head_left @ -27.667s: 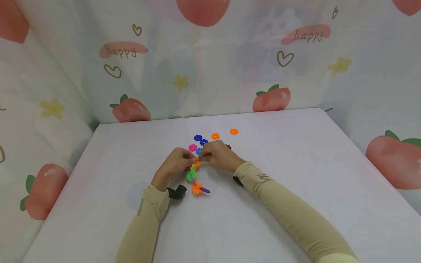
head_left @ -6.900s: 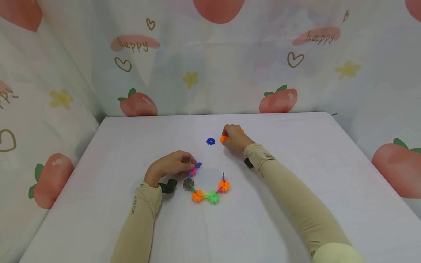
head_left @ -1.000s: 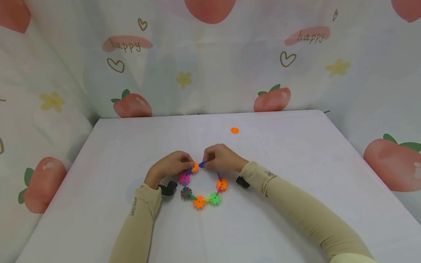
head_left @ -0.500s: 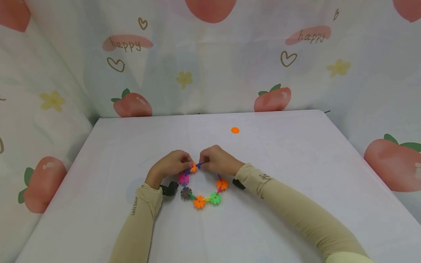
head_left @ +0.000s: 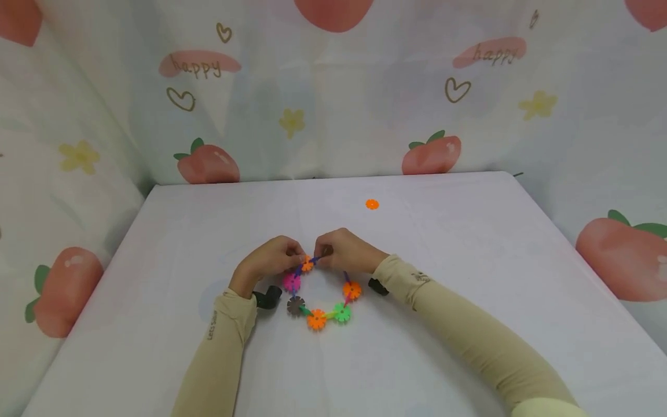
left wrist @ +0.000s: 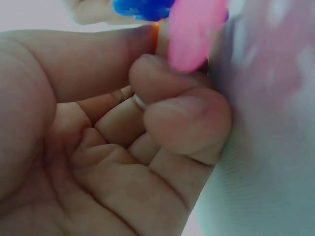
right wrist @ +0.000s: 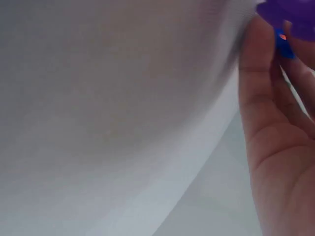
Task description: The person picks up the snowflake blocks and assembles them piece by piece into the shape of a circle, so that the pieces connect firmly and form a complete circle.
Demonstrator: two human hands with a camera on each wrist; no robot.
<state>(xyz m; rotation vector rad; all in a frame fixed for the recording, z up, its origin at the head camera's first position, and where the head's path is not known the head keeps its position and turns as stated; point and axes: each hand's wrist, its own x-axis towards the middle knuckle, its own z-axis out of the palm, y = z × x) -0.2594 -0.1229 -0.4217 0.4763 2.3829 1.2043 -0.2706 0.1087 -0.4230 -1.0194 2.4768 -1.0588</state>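
A curved chain of interlocking snowflake discs lies on the table in the head view. My left hand [head_left: 271,258] pinches the orange snowflake disc [head_left: 307,264] at its upper left end. My right hand [head_left: 346,252] pinches a dark blue snowflake disc [head_left: 316,260], set edgewise against that orange one and mostly covered by fingers. Down the left side run a pink disc [head_left: 292,282] and a brown disc [head_left: 296,306]. Along the bottom and right come an orange disc [head_left: 316,319], a green disc [head_left: 342,313] and another orange disc [head_left: 352,291]. A purple disc [right wrist: 290,17] stands near my right fingers.
One loose orange disc [head_left: 372,204] lies toward the back of the white-covered table [head_left: 443,231]. Black wrist cameras sit under both cuffs, the left camera [head_left: 268,297] close beside the chain. A printed cloth [head_left: 333,104] hangs behind the table.
Since the oldest frame the chain has grown and curved round, and the loose discs have dwindled to one orange. Within the last second my right hand brought the blue disc left against the orange one.
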